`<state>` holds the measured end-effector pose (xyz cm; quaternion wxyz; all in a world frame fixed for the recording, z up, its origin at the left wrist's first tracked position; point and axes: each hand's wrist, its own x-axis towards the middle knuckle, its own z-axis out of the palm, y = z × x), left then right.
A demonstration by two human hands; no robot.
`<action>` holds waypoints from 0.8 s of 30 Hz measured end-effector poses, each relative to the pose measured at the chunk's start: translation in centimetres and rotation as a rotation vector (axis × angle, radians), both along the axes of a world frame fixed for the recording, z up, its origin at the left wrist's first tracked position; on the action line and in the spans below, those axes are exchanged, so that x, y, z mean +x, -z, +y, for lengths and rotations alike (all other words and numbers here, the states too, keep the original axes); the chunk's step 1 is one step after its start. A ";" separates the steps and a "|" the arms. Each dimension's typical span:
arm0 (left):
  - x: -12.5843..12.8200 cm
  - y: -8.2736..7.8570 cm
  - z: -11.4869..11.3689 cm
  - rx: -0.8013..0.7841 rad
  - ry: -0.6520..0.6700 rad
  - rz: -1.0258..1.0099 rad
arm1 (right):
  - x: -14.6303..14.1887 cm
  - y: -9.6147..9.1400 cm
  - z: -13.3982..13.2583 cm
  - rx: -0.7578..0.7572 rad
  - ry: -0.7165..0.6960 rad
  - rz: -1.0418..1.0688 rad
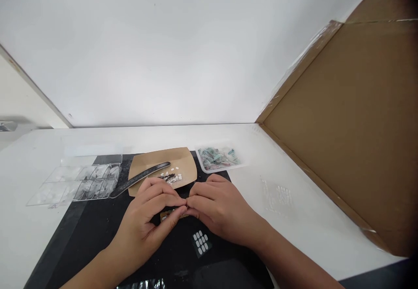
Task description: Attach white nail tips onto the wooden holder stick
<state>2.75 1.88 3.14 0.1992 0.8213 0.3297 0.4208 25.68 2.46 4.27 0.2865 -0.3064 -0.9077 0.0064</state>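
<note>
My left hand (148, 212) and my right hand (218, 206) meet fingertip to fingertip over a black mat (98, 232). Both are curled in a pinch around something tiny that I cannot make out. Under the fingers lies a small brown strip (170, 214) with pale pieces on it. Just beyond the hands a brown paper sheet (170, 164) carries a dark nail file (140, 178) and a scatter of small white nail tips (173, 176). A small clear sheet of white oval stickers (200, 242) lies on the mat near my right wrist.
A clear compartment box (81, 182) of nail tips sits open at the left. A small tray of greenish pieces (217, 158) stands behind the paper. A clear sticker sheet (279, 195) lies on the white table at right. A cardboard panel (352, 127) leans along the right side.
</note>
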 end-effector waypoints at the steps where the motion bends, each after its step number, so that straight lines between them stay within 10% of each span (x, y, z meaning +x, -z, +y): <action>1: 0.0 0.0 0.0 -0.005 0.006 -0.002 | 0.0 0.0 0.0 -0.001 0.000 -0.002; 24: 0.0 -0.1 -0.4 -0.093 0.039 0.000 | -0.1 0.3 0.1 0.042 0.000 0.013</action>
